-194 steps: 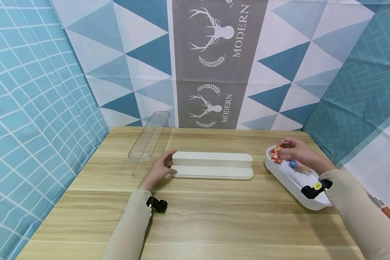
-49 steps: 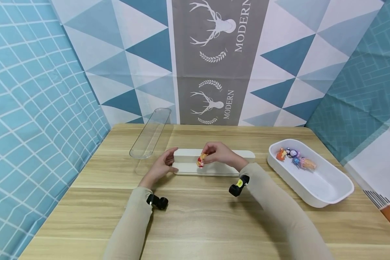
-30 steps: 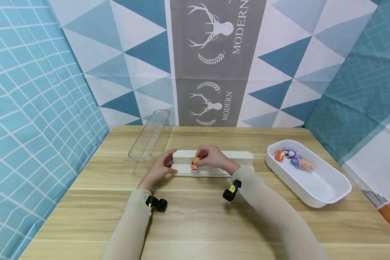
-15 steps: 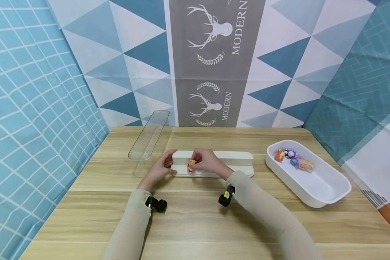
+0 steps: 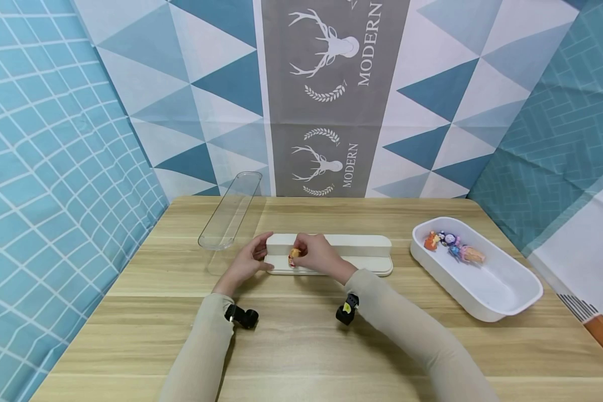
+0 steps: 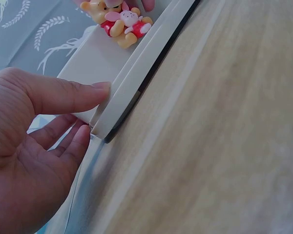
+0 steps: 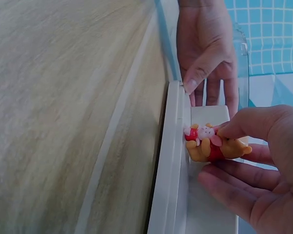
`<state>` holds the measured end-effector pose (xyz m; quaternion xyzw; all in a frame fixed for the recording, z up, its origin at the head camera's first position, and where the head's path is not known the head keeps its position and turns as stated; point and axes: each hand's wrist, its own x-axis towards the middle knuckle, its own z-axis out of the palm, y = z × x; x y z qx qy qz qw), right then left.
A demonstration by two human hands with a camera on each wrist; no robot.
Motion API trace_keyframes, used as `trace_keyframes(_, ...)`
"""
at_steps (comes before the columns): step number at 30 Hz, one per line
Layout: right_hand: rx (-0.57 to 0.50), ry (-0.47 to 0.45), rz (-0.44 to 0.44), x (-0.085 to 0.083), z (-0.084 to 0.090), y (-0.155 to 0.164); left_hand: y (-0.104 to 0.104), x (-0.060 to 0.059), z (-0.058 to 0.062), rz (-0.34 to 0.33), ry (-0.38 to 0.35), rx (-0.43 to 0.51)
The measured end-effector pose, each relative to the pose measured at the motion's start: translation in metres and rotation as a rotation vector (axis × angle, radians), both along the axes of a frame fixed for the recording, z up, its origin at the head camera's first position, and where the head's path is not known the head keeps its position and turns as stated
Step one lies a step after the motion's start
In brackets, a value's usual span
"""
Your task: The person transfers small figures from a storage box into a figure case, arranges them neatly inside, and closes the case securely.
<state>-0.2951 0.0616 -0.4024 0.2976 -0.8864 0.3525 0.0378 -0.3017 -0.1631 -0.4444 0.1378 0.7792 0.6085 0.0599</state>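
A cream two-step display stand (image 5: 362, 263) lies lengthwise across the middle of the wooden table. My left hand (image 5: 245, 262) holds its left end; in the left wrist view the thumb (image 6: 90, 95) lies on the base's edge, with the other fingers around the end. With thumb and fingers, my right hand (image 5: 317, 255) grips a yellow bear figurine (image 7: 217, 148) in a red shirt, which has a small pink piglet on its front. The figurine is at the lower step near the stand's left end, its feet at the step in the right wrist view.
A white tub (image 5: 454, 290) stands on the right, with several small figurines (image 5: 466, 254) at its far end. To the left, a long clear plastic cover (image 5: 228, 215) leans up at an angle. Patterned cloth (image 5: 326, 111) hangs behind the table's back edge.
My right hand took the bear figurine from the tub and carried it left to the stand. Over the last second it moved further left and slightly down. My left hand stayed on the stand's end.
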Motion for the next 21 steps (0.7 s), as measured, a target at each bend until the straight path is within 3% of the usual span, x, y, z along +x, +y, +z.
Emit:
trace_keyframes(6,0.098,0.122,-0.004,0.0035,-0.0004,-0.0013,0.0007,-0.0006,-0.0005,-0.008,0.004,-0.001)
trace_keyframes(14,0.338,0.333,-0.061,0.0069,-0.0005,-0.0029,-0.0001,0.0006,0.0006,-0.005,0.004,-0.002)
trace_keyframes(21,0.433,0.591,-0.105,0.008,-0.0072,-0.0033,-0.001,0.0001,-0.0017,-0.007,0.017,-0.014)
